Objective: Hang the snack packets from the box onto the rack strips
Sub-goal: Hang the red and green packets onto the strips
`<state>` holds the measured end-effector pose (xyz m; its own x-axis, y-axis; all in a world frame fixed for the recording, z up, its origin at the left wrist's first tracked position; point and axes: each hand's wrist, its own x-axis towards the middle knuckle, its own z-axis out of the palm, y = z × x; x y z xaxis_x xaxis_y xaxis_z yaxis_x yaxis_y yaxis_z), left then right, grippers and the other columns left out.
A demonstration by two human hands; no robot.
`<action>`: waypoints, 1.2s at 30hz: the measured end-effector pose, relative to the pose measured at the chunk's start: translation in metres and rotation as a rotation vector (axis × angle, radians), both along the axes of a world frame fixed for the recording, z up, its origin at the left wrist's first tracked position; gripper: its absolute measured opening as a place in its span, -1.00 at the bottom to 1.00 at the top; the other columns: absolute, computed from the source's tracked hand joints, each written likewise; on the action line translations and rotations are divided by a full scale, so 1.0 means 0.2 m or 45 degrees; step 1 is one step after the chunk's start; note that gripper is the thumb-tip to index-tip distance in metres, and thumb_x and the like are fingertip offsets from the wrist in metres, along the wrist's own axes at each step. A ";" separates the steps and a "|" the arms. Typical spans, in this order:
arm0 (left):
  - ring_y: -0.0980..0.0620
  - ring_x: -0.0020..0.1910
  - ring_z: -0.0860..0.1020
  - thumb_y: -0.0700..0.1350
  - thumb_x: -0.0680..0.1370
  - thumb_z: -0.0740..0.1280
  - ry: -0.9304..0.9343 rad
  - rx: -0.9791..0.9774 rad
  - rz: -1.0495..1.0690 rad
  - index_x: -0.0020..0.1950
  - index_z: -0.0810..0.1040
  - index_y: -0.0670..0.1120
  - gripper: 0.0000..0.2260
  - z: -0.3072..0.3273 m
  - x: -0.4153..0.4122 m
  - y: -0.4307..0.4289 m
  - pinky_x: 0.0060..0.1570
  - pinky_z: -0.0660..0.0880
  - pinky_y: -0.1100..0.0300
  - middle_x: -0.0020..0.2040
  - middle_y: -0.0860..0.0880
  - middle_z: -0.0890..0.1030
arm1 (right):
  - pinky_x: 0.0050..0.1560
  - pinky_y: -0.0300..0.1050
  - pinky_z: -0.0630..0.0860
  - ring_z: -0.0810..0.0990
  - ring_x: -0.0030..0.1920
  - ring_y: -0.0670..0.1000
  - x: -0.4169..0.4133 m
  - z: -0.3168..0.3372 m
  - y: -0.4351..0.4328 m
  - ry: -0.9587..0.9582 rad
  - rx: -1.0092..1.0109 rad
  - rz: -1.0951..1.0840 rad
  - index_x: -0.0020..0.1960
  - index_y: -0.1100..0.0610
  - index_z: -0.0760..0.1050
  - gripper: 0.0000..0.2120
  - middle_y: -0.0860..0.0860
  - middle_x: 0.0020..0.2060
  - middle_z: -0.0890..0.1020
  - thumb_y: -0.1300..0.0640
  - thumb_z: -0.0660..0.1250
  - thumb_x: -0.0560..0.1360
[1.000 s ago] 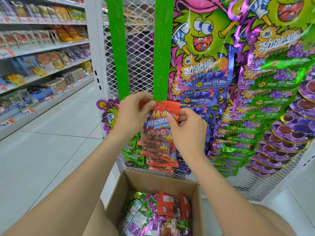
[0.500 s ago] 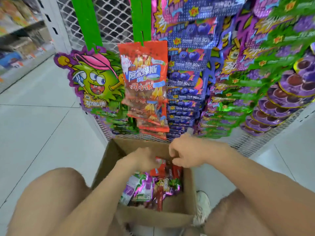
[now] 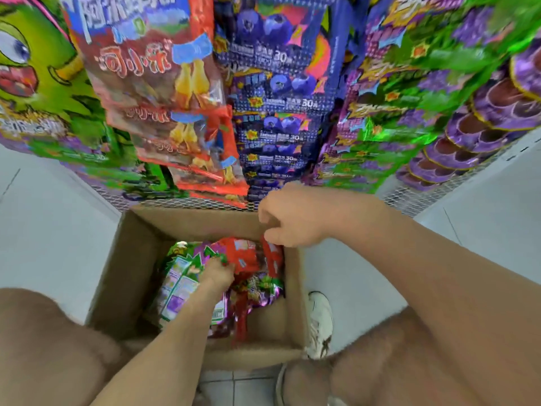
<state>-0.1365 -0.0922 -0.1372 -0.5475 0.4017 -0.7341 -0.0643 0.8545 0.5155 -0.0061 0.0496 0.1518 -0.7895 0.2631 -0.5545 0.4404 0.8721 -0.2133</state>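
The person is squatting, and a white shoe is peeking out beside the cardboard box on the floor. The box is sitting right under the rack, so each packet is only making a short trip up.

The left hand is reaching deep into the box. Its fingers are curling onto the edge of a red packet, so this grip is holding that one. It is probably the next to go up. Shiny green and purple packets are lying under the arm.

The right hand is hanging over the far corner of the box with its fingers curled. It is just above a second red packet standing by the wall. The view is blurry there, so I cannot tell if this grip is pinching it.

Farther back, the wire rack is rising behind the box. The hanging red packets are overlapping down one strip. The blue packets are hanging just beside them.
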 end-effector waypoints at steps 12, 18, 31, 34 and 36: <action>-0.06 -0.27 0.65 -0.15 0.52 0.43 -0.226 0.193 0.109 -0.01 0.58 -0.22 -0.85 0.92 0.06 0.02 -0.17 0.55 0.12 -0.21 -0.13 0.73 | -0.31 -0.08 0.34 0.47 -0.11 0.14 -0.04 0.05 -0.19 -0.002 0.101 -0.071 -0.12 0.16 0.27 -0.64 0.03 -0.25 0.27 0.09 0.46 0.55; 0.00 -0.17 0.69 -0.13 0.51 0.44 -0.217 0.331 0.012 -0.01 0.70 -0.16 -0.87 1.35 -0.03 -0.17 0.04 0.60 0.08 -0.19 -0.03 0.76 | -0.38 -0.07 0.30 0.44 -0.20 0.09 -0.04 0.06 -0.42 0.333 -0.066 -0.207 -0.11 0.18 0.47 -0.63 0.01 -0.28 0.44 -0.07 0.54 0.46; 0.10 -0.21 0.51 0.14 0.70 0.30 0.505 1.109 -0.409 -0.14 0.59 -0.18 -0.57 2.07 -0.12 -0.50 -0.10 0.39 0.17 -0.23 -0.21 0.54 | -0.23 -0.05 0.57 0.65 -0.31 0.02 0.02 0.48 -0.54 1.350 -0.620 -0.630 -0.03 -0.01 0.69 -0.86 -0.10 -0.29 0.71 0.22 0.46 0.56; 0.12 -0.33 0.31 0.08 0.71 0.29 0.767 1.256 -0.382 -0.25 0.46 -0.21 -0.55 2.28 -0.15 -0.45 -0.28 0.23 0.22 -0.34 0.04 0.32 | -0.03 0.18 0.68 0.76 -0.11 0.13 -0.02 0.67 -0.55 1.619 -0.595 -0.704 0.04 -0.03 0.70 -0.88 -0.09 -0.16 0.78 0.17 0.48 0.56; 0.14 -0.33 0.36 0.07 0.71 0.29 0.939 1.320 -0.336 -0.18 0.53 -0.20 -0.59 2.41 -0.18 -0.38 -0.28 0.28 0.23 -0.33 0.08 0.41 | -0.07 0.09 0.68 0.76 -0.14 0.02 -0.06 0.79 -0.53 1.785 -0.537 -0.732 0.06 0.01 0.70 -0.91 -0.10 -0.16 0.78 0.14 0.49 0.57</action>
